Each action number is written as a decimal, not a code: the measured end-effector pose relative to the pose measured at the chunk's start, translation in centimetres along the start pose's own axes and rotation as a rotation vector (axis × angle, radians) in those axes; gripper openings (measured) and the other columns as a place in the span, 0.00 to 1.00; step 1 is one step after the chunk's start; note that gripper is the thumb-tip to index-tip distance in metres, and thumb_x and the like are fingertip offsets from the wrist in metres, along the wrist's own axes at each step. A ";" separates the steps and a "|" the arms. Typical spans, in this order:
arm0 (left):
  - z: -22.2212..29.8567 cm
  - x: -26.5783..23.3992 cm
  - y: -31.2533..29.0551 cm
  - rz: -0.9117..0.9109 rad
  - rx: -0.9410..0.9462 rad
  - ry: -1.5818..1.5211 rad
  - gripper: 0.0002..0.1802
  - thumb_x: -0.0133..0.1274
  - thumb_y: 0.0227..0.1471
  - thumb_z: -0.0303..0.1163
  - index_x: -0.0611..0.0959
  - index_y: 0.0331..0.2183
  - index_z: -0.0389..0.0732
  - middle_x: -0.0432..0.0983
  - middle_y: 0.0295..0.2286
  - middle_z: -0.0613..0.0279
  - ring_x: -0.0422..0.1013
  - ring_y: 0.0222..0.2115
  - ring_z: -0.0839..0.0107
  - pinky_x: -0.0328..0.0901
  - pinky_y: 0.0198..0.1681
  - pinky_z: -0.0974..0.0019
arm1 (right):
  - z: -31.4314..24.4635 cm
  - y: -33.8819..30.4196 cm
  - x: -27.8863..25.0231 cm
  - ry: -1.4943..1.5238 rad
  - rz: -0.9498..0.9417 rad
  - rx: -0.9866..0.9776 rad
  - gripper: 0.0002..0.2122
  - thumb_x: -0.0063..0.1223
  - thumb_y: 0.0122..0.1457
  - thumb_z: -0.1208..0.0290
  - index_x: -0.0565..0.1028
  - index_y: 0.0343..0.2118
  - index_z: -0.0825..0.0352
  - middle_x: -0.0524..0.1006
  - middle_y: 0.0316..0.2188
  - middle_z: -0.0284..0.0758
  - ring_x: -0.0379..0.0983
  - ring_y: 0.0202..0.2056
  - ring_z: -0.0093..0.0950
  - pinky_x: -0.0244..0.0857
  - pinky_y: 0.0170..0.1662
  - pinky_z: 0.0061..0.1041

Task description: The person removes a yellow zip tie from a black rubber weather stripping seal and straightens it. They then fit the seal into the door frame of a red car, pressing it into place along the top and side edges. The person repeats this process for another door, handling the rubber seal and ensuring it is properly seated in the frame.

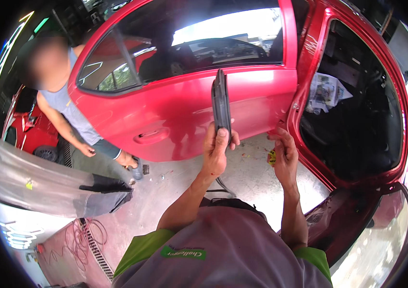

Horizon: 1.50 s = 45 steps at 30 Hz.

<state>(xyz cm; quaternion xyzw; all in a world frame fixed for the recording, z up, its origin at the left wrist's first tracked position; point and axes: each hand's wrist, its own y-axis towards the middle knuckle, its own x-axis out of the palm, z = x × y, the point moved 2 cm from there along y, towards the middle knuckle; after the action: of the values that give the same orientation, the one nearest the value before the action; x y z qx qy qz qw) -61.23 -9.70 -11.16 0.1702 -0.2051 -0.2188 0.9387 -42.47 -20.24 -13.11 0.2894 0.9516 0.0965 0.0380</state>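
Observation:
My left hand point(217, 151) is closed around a long, narrow black trim piece point(221, 101), held upright with its tip pointing up. Behind it stands the open red car door point(257, 93), its dark window reflecting the surroundings. My right hand point(285, 156), fingers curled, is near the door's lower right corner and holds a small yellow object point(272, 157) with dark marks. Fingers cover most of that object, so its kind is unclear. Below my left wrist a thin black cord or strip point(224, 187) curves; whether it joins the trim piece is hidden.
The red door frame point(326, 185) surrounds a dark car interior with papers point(326, 91) inside. Another person point(76, 101) stands beyond the door at left. A large greyish panel point(55, 177) juts in there. A reddish hose point(81, 245) lies coiled beside a floor drain point(97, 254).

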 end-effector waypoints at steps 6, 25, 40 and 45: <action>5.1 -9.6 -3.9 0.130 -0.020 -0.063 0.22 0.34 0.73 0.48 0.72 0.42 0.39 0.71 0.19 0.59 0.63 0.13 0.75 0.63 0.22 0.71 | -0.9 -0.7 9.8 0.081 -0.142 0.021 0.10 0.57 0.68 0.68 0.79 0.46 0.69 0.73 0.24 0.27 0.68 0.25 0.14 0.60 0.28 0.16; 14.2 -25.3 -9.6 0.228 -0.039 0.002 0.18 0.39 0.73 0.45 0.75 0.44 0.40 0.73 0.30 0.62 0.70 0.28 0.74 0.66 0.35 0.70 | -10.0 -10.0 36.1 0.158 -0.457 0.036 0.19 0.68 0.60 0.62 0.81 0.44 0.74 0.72 0.29 0.29 0.67 0.26 0.17 0.61 0.28 0.20; 13.8 -22.4 -5.9 0.334 0.320 0.941 0.36 0.62 0.57 0.33 0.68 0.63 0.34 0.74 0.50 0.48 0.70 0.50 0.55 0.63 0.56 0.55 | -13.8 -4.4 26.3 -0.121 -0.349 -0.472 0.12 0.59 0.59 0.66 0.76 0.30 0.73 0.68 0.25 0.34 0.64 0.28 0.25 0.60 0.32 0.29; 8.9 -21.5 -3.0 0.004 -0.059 0.610 0.26 0.60 0.60 0.39 0.76 0.54 0.34 0.77 0.36 0.52 0.73 0.35 0.65 0.67 0.40 0.62 | -14.4 -3.2 23.2 -0.176 -0.361 -0.575 0.17 0.54 0.61 0.59 0.78 0.34 0.72 0.68 0.26 0.34 0.65 0.29 0.26 0.59 0.33 0.29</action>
<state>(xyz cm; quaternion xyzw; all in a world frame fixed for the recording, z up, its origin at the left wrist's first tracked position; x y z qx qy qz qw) -83.97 -3.91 -11.43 0.2000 0.0922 -0.1616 0.9620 -65.28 -12.25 -0.08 0.1008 0.9143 0.3272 0.2162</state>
